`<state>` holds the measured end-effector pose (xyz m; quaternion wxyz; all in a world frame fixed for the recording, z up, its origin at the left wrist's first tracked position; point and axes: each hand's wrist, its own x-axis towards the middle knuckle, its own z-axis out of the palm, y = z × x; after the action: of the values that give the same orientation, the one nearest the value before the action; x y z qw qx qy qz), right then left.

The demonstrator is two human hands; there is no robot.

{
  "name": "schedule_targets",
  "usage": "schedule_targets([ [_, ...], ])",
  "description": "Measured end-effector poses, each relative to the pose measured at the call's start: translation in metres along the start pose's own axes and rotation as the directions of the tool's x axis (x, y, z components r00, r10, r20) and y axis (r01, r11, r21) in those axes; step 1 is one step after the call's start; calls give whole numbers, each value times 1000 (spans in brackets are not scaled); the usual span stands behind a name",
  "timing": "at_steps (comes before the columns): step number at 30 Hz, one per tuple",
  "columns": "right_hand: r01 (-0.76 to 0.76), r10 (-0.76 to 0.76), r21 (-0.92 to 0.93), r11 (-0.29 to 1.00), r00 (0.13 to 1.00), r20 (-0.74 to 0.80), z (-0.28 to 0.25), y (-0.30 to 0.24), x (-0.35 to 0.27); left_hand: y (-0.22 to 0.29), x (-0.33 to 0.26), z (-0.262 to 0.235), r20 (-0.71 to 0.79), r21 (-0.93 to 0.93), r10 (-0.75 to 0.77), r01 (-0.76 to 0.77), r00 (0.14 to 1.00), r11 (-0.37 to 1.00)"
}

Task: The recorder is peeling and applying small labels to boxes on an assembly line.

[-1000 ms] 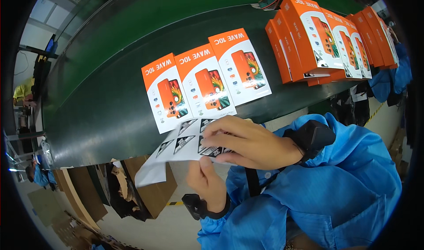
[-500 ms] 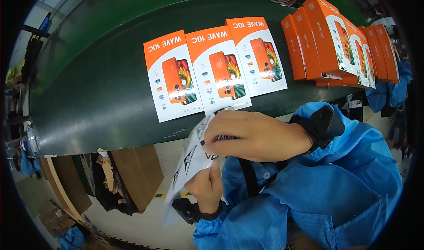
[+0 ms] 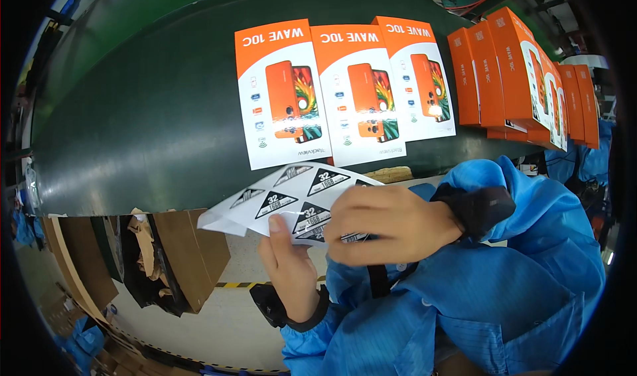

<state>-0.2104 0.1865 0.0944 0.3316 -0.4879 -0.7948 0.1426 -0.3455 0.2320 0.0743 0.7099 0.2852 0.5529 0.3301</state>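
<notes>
A white sheet of black triangular stickers (image 3: 269,207) is held up in front of me, just off the near edge of the dark green table. My left hand (image 3: 290,270) grips its lower edge, with the thumb on the printed face. Across the sheet's right part lies my right hand (image 3: 388,226), its fingers curled and pinched at the stickers. Whether a single sticker has come loose under those fingertips is hidden. Just beyond the sheet, three orange-and-white phone boxes lie flat side by side: a left one (image 3: 282,97), a middle one (image 3: 361,97) and a right one (image 3: 419,77).
Stacked orange phone boxes (image 3: 507,77) stand at the table's right. The dark green tabletop (image 3: 133,124) stretches to the left. Below its edge is an open cardboard carton (image 3: 199,260) with a black liner and brown paper. Blue-clothed people are partly visible at the far right.
The sheet has tilted flatter, and its printed face now shows. My left hand has shifted slightly left; the right hand stays on the sheet. The boxes appear farther right as the view shifted.
</notes>
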Motion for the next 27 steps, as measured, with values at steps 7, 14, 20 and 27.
schedule_targets([
  [7,-141,140,-211,967,990,-23,27,1,18,1,4,-5,42,370,199,-200,979,907],
  [14,-265,248,303,915,964,95,22,10,27,2,15,-15,-27,341,192,-172,981,924],
  [20,-510,571,641,573,810,133,14,44,54,-19,30,-56,-300,255,139,-61,944,965],
  [27,-567,566,420,709,812,142,39,74,70,-41,34,-66,-251,332,190,-100,949,938],
])
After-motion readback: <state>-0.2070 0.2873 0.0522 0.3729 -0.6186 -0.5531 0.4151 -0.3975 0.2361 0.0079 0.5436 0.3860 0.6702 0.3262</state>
